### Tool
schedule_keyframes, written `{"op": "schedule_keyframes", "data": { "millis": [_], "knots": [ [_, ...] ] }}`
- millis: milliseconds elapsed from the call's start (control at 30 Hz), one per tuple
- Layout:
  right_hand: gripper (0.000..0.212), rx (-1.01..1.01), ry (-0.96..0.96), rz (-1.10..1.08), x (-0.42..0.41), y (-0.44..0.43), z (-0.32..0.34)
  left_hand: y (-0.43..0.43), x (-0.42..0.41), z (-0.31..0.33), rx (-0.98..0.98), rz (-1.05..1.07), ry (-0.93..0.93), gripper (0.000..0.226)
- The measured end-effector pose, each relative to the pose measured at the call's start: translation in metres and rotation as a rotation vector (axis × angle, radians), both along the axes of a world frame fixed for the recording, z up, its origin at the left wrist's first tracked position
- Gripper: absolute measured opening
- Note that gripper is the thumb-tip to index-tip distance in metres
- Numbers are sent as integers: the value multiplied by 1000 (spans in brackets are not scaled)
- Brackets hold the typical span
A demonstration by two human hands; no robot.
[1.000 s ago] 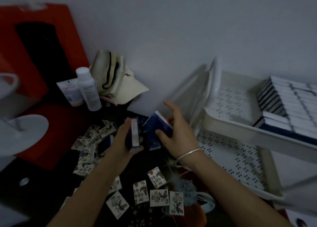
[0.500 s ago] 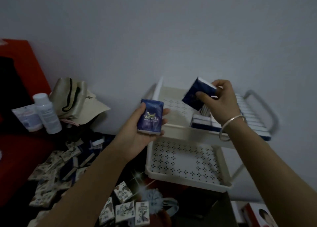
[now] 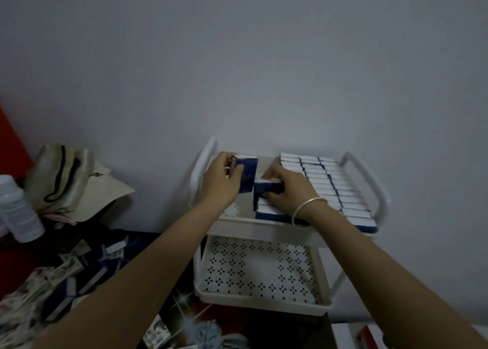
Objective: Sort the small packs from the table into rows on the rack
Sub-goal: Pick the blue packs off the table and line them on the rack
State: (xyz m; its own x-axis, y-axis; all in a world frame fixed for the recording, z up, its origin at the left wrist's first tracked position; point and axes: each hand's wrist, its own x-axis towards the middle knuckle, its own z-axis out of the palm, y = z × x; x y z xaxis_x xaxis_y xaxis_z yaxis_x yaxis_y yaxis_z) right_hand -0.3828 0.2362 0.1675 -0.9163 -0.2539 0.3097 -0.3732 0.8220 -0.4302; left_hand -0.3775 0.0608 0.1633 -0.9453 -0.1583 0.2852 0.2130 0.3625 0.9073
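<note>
Left hand: the left hand [image 3: 219,182], at centre frame, grips one blue pack [image 3: 247,175] upright, thumb across its face, over the open left end of the top shelf.
Right hand: the right hand [image 3: 287,193], just right of centre, pinches a second blue pack [image 3: 265,187] between thumb and fingers, resting it on the short stack of packs at the shelf's near edge; a silver bangle [image 3: 307,207] circles the wrist.
Rack: a white two-tier rack [image 3: 264,230] stands against the grey wall [image 3: 237,71], right of centre.
Sorted packs: rows of packs [image 3: 332,187], white edges up, fill the right part of the top shelf, touching side by side.
Lower shelf: the perforated lower tier [image 3: 258,267] shows its flower-pattern holes beneath.
Loose packs: a heap of unsorted packs [image 3: 79,277], some blue and some printed with pictures, lies on the dark table [image 3: 142,236] at lower left, partly behind the left forearm.
Also in frame: a beige cap [image 3: 79,185] at centre left, a white bottle [image 3: 18,216] at the left edge.
</note>
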Motion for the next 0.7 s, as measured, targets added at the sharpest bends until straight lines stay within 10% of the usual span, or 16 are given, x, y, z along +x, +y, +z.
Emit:
{"op": "schedule_keyframes", "data": {
  "millis": [700],
  "knots": [
    [30, -218, 232, -141, 1, 17, -20, 26, -13, -13, 1, -490, -442, 44]
  ]
}}
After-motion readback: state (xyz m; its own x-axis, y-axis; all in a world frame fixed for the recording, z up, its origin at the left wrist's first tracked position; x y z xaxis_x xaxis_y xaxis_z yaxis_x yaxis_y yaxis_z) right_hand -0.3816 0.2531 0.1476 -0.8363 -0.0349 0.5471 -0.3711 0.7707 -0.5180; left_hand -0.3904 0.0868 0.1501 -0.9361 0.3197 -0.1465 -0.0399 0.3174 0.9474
